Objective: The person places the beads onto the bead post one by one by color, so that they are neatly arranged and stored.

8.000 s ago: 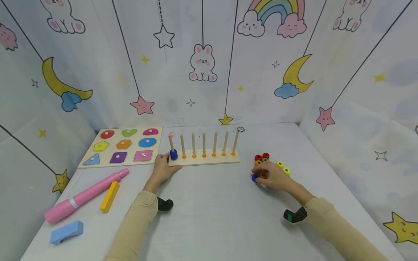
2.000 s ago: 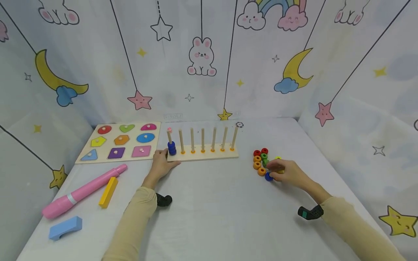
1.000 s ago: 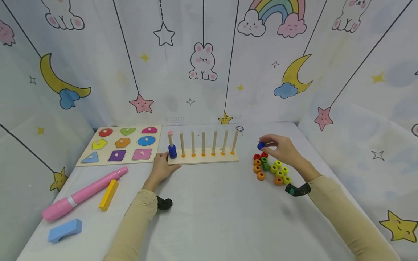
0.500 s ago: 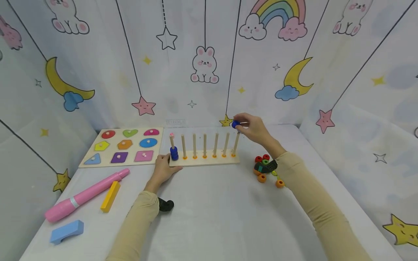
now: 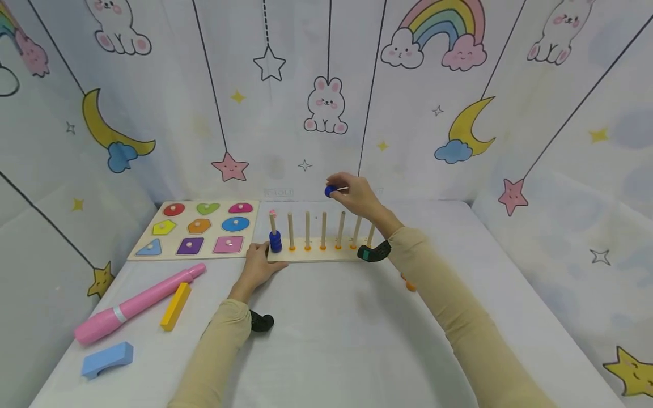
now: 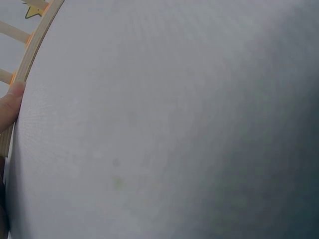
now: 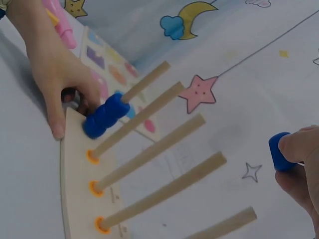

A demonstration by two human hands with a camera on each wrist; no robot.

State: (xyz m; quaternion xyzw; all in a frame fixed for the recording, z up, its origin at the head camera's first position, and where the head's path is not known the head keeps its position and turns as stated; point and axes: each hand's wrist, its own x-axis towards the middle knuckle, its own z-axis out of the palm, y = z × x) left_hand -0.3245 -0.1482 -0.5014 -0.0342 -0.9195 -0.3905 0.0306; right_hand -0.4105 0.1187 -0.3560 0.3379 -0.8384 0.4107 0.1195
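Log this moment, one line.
left hand: holding pale wooden pegboard | right hand: pinching round blue bead, raised | leftmost peg: stacked blue beads

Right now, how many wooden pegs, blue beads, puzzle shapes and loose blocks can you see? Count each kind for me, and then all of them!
Wooden pegs: 7
Blue beads: 4 (3 on one peg, 1 in the right hand)
Puzzle shapes: 9
Loose blocks: 2
Total: 22

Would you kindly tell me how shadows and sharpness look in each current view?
Head: a soft shadow on the table beside the right sleeve; left wrist: the table darkens toward the lower right; right wrist: slightly soft, but the stacked blue beads stand out.
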